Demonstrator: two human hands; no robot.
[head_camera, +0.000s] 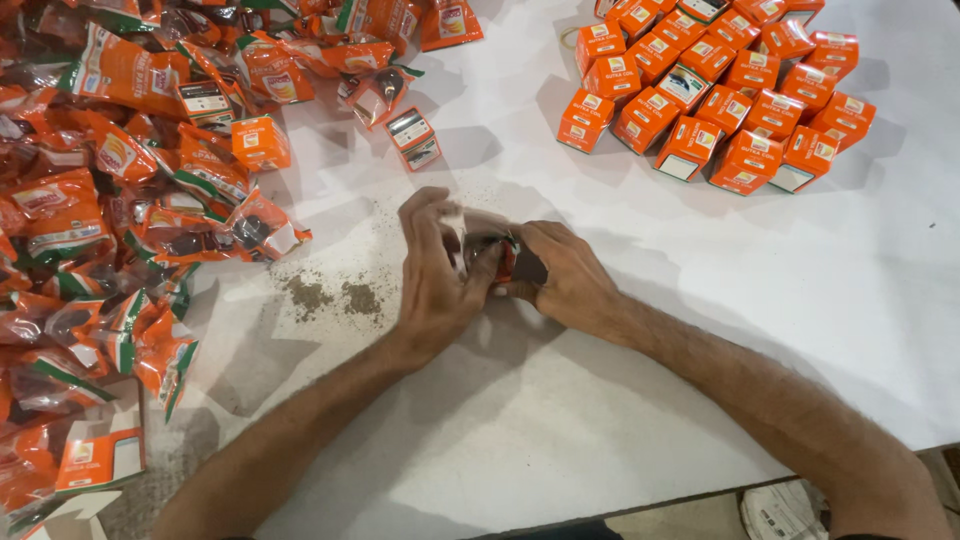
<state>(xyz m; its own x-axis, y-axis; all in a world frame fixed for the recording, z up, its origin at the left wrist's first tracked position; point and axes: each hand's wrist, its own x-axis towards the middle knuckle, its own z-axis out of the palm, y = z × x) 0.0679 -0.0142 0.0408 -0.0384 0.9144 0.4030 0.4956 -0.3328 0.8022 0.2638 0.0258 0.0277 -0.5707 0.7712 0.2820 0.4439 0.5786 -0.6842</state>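
Orange and glossy, a small plastic-wrapped packet (505, 258) is sitting between two bare hands at the middle of the white table (620, 330). The left hand (436, 272) is curling its fingers over the packet's near side, and the right hand (565, 272) is pinching its other end, so both are gripping it just above the tabletop. Two little heaps of dark grey powder (330, 296) are lying just beside the left hand. A loose pile of orange foil pouches (110, 200) is spreading along the left edge, while closed small orange cardboard boxes (725, 95) are standing grouped at the upper right, well apart from the hands.
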